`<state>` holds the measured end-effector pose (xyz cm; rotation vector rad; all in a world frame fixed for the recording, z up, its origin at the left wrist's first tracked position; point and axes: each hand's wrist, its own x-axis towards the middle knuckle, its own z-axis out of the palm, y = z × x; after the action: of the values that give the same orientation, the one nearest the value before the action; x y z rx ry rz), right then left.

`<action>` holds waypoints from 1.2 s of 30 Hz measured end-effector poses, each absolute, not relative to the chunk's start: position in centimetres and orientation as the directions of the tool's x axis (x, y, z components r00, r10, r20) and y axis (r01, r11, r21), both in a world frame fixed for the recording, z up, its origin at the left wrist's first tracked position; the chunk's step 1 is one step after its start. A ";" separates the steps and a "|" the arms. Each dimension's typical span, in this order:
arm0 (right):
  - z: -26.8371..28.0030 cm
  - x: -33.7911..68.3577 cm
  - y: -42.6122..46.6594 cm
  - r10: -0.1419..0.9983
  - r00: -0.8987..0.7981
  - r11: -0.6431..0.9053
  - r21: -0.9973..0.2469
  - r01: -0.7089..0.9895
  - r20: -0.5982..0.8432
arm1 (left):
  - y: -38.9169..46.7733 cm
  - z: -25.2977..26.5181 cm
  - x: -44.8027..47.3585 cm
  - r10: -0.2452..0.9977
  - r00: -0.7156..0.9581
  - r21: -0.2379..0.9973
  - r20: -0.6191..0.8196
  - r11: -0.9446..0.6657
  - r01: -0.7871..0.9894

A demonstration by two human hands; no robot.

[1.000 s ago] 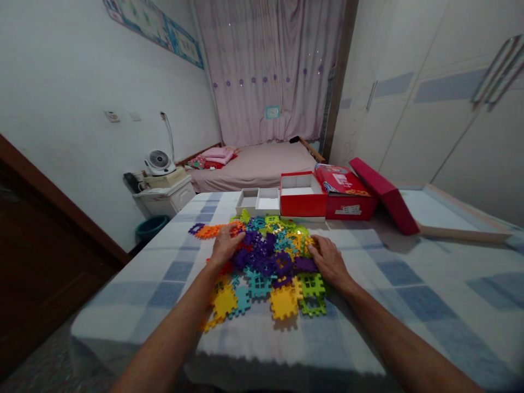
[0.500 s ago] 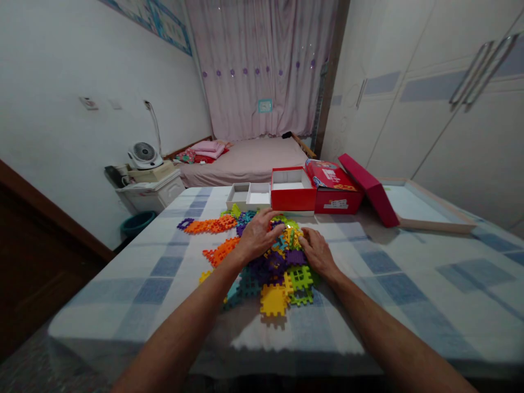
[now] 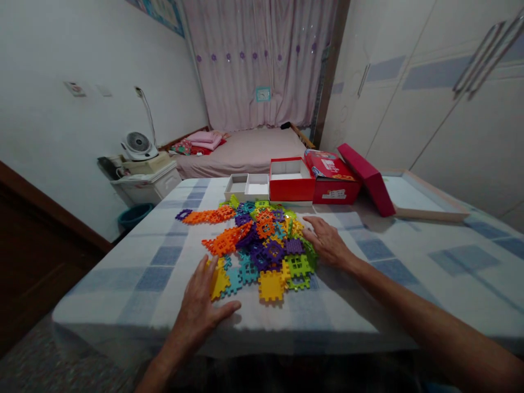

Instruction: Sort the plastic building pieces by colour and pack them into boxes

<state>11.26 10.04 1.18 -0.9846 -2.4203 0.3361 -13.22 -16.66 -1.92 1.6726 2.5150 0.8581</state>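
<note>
A heap of interlocking plastic building tiles lies on the table, with orange tiles at the left, purple tiles in the middle and green tiles at the right. My left hand is spread at the heap's near left, thumb apart, beside a yellow tile; its fingertips reach that tile's edge. Another yellow tile lies flat at the near side. My right hand rests at the heap's right edge, fingers stretched out toward small yellow pieces. Neither hand holds anything I can see.
Behind the heap stand a white divided box, an open red box and a red printed box. A red lid leans against it, beside a shallow tray. A checked cloth covers the table.
My left hand has left the top of the heap and moved toward me and left, uncovering orange and purple tiles. My right hand stays at the right edge. The view has shifted slightly.
</note>
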 end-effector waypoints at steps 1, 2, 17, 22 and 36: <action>1.0 12.1 10.2 0.701 -0.617 0.713 -0.334 0.617 0.357 | -16.1 -1.7 -12.4 0.862 -0.412 0.447 0.296 0.257 0.857; 0.6 13.0 10.4 0.711 -0.608 0.700 -0.268 0.662 0.353 | -15.5 -1.4 -11.6 0.870 -0.391 0.449 0.301 0.233 0.863; -1.6 15.0 11.0 0.761 -0.576 0.629 -0.121 0.768 0.299 | -8.3 0.9 -4.7 0.908 -0.241 0.262 0.342 0.154 0.953; -1.5 15.2 11.5 0.766 -0.550 0.633 -0.242 0.735 0.334 | -4.8 2.0 -4.3 0.945 -0.128 0.164 0.301 0.081 0.983; -1.2 15.7 12.3 0.845 -0.420 0.534 -0.538 0.652 0.331 | 3.3 5.7 -5.2 0.852 -0.152 0.311 0.502 -0.013 0.950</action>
<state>15.74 12.34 -1.20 -1.2083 -2.2025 0.4424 -5.19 3.26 5.66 2.1431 2.3149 0.9924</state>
